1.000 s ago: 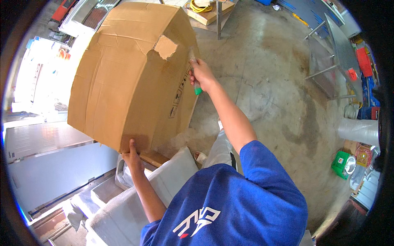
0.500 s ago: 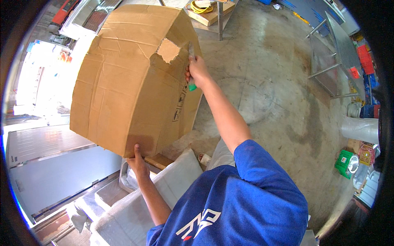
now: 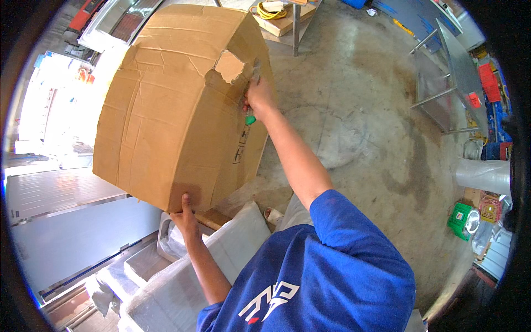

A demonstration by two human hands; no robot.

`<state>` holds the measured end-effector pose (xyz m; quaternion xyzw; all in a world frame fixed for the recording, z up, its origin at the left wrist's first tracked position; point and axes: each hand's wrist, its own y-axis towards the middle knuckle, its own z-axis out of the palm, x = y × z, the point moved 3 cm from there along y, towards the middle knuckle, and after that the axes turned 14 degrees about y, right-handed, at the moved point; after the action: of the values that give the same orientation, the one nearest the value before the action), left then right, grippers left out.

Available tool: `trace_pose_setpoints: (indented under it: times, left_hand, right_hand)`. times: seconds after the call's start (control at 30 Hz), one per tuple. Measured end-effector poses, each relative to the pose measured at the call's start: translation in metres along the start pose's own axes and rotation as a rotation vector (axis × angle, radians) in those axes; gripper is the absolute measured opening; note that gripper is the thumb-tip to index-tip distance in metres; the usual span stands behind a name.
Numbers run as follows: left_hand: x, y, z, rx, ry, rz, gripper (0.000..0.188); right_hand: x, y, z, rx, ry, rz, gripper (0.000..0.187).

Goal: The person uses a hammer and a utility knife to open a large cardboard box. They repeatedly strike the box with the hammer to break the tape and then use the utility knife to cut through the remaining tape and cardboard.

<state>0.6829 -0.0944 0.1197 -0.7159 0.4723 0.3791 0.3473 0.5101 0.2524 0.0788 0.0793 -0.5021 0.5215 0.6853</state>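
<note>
A large brown cardboard box stands tilted before me, with a torn patch of paler board on its upper right side. At its bottom corner my left hand is closed on the edge, thumb on the outside and the other fingers hidden beneath. My right hand is closed round a slim knife-like tool, whose green end sticks out below the fist. The tool's narrow greyish upper end is against or very near the box's right side, just right of the torn patch; whether it pierces the board cannot be made out.
Plastic-wrapped furniture stands close below the box. Flat metal panels lie at the left. Concrete floor stretches to the right, toward a metal table frame and a green lamp-like item. A low table holds a coiled yellow cord.
My right hand has shifted slightly left and down with the tool, closer over the box's side. My left hand keeps its hold on the bottom corner.
</note>
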Motion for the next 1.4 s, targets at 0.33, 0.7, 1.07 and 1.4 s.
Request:
trace_pose_setpoints:
  times: [0.33, 0.7, 1.07, 1.4]
  left_hand:
    - [0.018, 0.010, 0.000, 0.001, -0.030, 0.060, 0.052]
    - [0.022, 0.015, -0.001, 0.048, -0.040, 0.063, 0.045]
    - [-0.001, 0.004, 0.002, 0.025, -0.029, 0.086, 0.034]
    - [0.011, 0.012, 0.001, 0.068, -0.025, 0.072, 0.043]
  right_hand:
    - [-0.031, 0.004, -0.002, 0.003, -0.082, -0.055, 0.027]
    - [-0.016, -0.029, 0.008, -0.009, -0.118, 0.047, 0.028]
    - [-0.028, -0.032, 0.005, 0.020, -0.097, 0.071, 0.024]
    - [-0.046, -0.039, 0.004, -0.041, -0.223, -0.073, 0.028]
